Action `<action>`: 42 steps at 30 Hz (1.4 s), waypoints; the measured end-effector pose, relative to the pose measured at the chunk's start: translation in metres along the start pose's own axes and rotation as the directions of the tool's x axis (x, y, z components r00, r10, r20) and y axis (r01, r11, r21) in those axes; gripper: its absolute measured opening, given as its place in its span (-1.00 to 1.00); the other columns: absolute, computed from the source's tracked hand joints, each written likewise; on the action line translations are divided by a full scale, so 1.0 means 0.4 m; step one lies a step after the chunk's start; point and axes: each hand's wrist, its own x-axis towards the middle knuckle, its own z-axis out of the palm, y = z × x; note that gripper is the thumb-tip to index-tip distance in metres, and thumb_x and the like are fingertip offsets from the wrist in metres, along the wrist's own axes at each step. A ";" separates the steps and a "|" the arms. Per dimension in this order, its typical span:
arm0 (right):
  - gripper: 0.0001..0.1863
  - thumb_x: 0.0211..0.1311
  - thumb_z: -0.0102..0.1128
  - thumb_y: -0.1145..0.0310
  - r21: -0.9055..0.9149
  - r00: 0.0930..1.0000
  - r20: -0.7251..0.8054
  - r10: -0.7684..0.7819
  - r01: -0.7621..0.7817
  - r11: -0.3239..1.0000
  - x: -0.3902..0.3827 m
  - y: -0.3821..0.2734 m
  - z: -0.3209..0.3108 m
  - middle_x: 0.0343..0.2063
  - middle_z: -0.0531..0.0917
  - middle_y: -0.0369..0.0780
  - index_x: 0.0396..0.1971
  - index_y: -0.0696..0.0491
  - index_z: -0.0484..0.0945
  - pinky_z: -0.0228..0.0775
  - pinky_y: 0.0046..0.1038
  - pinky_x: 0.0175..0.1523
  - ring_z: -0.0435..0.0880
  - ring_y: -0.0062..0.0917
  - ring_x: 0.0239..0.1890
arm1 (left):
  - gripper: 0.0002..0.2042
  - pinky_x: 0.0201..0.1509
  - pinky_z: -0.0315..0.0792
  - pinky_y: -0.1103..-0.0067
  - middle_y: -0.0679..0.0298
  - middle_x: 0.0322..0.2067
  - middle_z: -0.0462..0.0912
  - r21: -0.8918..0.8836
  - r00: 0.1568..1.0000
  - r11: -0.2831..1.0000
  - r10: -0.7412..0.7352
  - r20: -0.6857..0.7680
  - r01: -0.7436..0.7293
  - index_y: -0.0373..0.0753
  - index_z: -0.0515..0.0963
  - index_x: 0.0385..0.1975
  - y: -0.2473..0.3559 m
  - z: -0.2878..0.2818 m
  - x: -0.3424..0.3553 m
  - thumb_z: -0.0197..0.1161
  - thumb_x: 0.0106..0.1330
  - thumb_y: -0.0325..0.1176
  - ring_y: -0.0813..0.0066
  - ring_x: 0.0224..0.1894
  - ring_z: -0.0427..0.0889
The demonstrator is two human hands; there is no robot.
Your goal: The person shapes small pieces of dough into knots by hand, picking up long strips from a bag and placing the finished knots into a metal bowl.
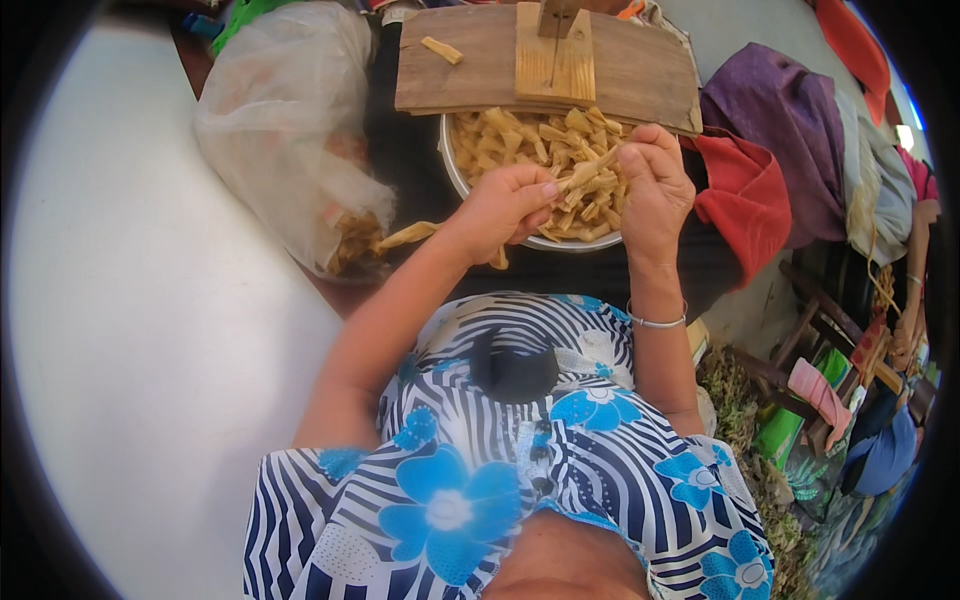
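Observation:
My left hand (510, 205) and my right hand (655, 190) are both closed on a tan, dried-looking strip (588, 174), stretched between them. Below it stands a round metal basin (455, 170) with many short, crinkled tan pieces (520, 140) in it. A wooden board (450, 85) lies across the basin's far side. On the board sits a lighter wood block (555, 60) with a thin upright post at its top. One small tan piece (441, 50) rests on the board's left part. Another long strip (408, 236) shows beside my left wrist.
At left is a translucent plastic bag (285, 130), with tan strips (355, 240) at its lower end. A pale flat surface (150, 330) spreads along the left. Red cloth (745, 195) and purple cloth (775, 130) lie at right. Another person's arm (915, 270) shows near a wooden frame (825, 315).

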 end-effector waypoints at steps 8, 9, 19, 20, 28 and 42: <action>-0.70 0.36 0.09 0.29 -0.376 0.936 0.348 0.047 0.093 0.922 0.071 -0.072 -0.047 -0.20 0.61 -0.29 -0.04 0.17 0.55 0.40 -0.57 -0.03 0.54 -0.71 -0.16 | -0.84 -0.38 0.36 0.52 0.32 -0.62 0.45 0.725 0.822 0.534 0.565 0.077 -0.435 -0.34 0.52 -0.35 0.040 0.004 0.000 0.15 0.32 -0.35 0.56 -0.50 0.46; -0.70 0.35 0.09 0.30 -0.375 0.896 0.434 0.092 0.087 0.923 0.077 -0.074 -0.038 -0.23 0.61 -0.29 -0.05 0.17 0.55 0.41 -0.58 -0.07 0.54 -0.72 -0.20 | -0.83 -0.39 0.36 0.53 0.33 -0.62 0.46 0.729 0.806 0.505 0.582 0.108 -0.462 -0.35 0.52 -0.34 0.050 0.008 0.012 0.15 0.32 -0.35 0.58 -0.50 0.44; -0.88 0.27 0.16 0.43 -0.174 0.860 0.428 0.277 -0.222 0.959 0.195 -0.029 0.034 -0.62 0.49 -0.42 -0.28 0.15 0.59 0.22 -0.73 -0.52 0.38 -0.81 -0.63 | -0.80 -0.37 0.36 0.65 0.40 -0.55 0.53 0.490 0.920 0.815 0.388 -0.066 -0.309 -0.33 0.61 -0.30 0.178 -0.081 0.152 0.13 0.31 -0.34 0.66 -0.47 0.46; -0.89 0.27 0.16 0.43 -0.189 0.878 0.408 0.249 -0.185 0.964 0.205 -0.026 0.051 -0.63 0.48 -0.41 -0.29 0.14 0.58 0.20 -0.73 -0.53 0.37 -0.81 -0.64 | -0.80 -0.32 0.37 0.65 0.39 -0.52 0.54 0.529 0.907 0.787 0.415 -0.073 -0.317 -0.33 0.60 -0.30 0.190 -0.091 0.167 0.12 0.31 -0.33 0.66 -0.43 0.47; -0.92 0.24 0.17 0.44 -0.339 0.941 0.333 0.062 0.058 0.939 0.264 0.054 0.086 -0.65 0.49 -0.39 -0.36 0.13 0.57 0.23 -0.66 -0.52 0.42 -0.72 -0.61 | -0.81 -0.25 0.41 0.51 0.24 -0.48 0.59 0.669 0.833 0.661 0.541 -0.113 -0.339 -0.32 0.54 -0.32 0.214 -0.112 0.237 0.11 0.28 -0.32 0.44 -0.37 0.55; -0.80 0.25 0.20 0.29 -0.620 0.902 0.352 -0.248 0.424 0.660 0.076 -0.027 0.088 -0.65 0.52 -0.10 -0.49 0.09 0.55 0.35 -0.35 -0.45 0.53 -0.27 -0.59 | -0.78 -0.35 0.40 0.39 0.05 -0.55 0.54 0.283 0.975 0.940 0.213 -0.059 -0.188 -0.33 0.50 -0.37 0.124 0.063 0.065 0.11 0.32 -0.26 0.20 -0.50 0.53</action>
